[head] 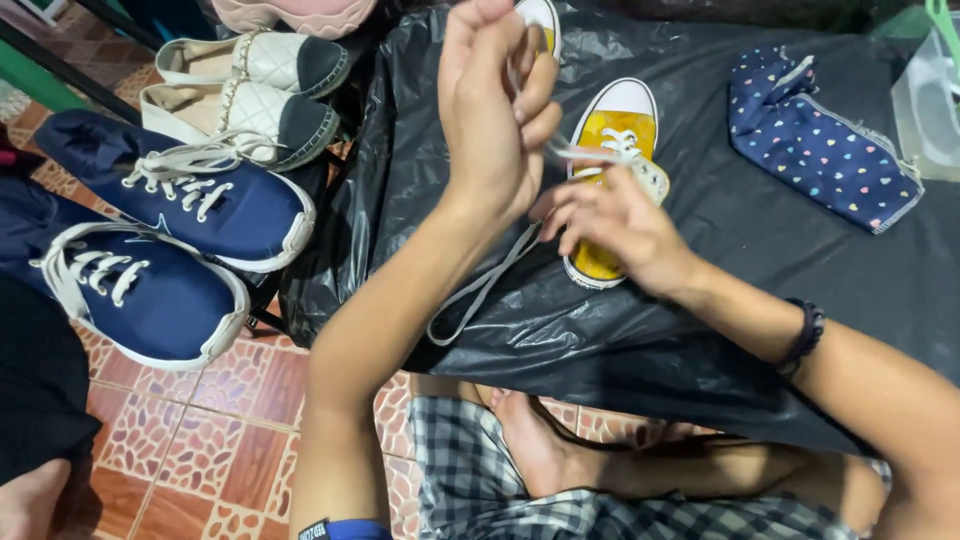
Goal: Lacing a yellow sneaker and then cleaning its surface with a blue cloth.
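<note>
A yellow canvas sneaker (612, 140) with a white toe cap lies on black plastic sheeting (700, 290). My left hand (495, 110) is raised above it, fingers closed on a white shoelace (480, 285) that hangs down in a loop over the sheeting's near side. My right hand (615, 225) rests over the sneaker's near end, fingers pinching the same lace by the eyelets. A second yellow sneaker (541, 22) is partly hidden behind my left hand.
Two navy sneakers (150, 240) with white laces and two cream quilted shoes (250, 85) stand at left. A navy cloth pouch (820, 140) with small hearts lies at right, beside a clear plastic box (930, 100). Patterned red floor tiles (220, 440) lie below; my checked shorts and bare foot show.
</note>
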